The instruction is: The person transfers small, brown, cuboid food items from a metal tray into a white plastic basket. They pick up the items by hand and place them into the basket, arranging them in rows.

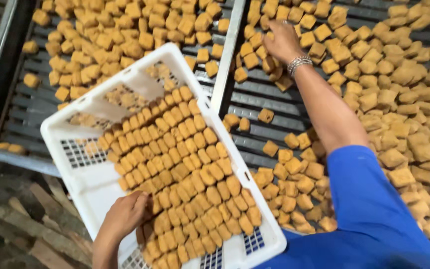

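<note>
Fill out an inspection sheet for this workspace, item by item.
Surface: slatted metal racks, two sections split by a metal divider.
Job's things: white plastic crate, tilted, packed with neat rows of golden-brown fried cubes.
Clutter: loose fried cubes scattered thickly over both racks.
Hands: left hand rests on the cubes in the crate; right hand, beaded bracelet at the wrist, reaches into the loose cubes.
Cables: nothing seen.
Surroundings: rough wooden planks below the rack edge; blue sleeve.

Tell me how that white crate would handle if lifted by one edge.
The crate looks like stiff moulded plastic, so it probably won't flex. Its packed rows of cubes sit loose, so tilting would likely slide them. The left hand alone might struggle.
</note>
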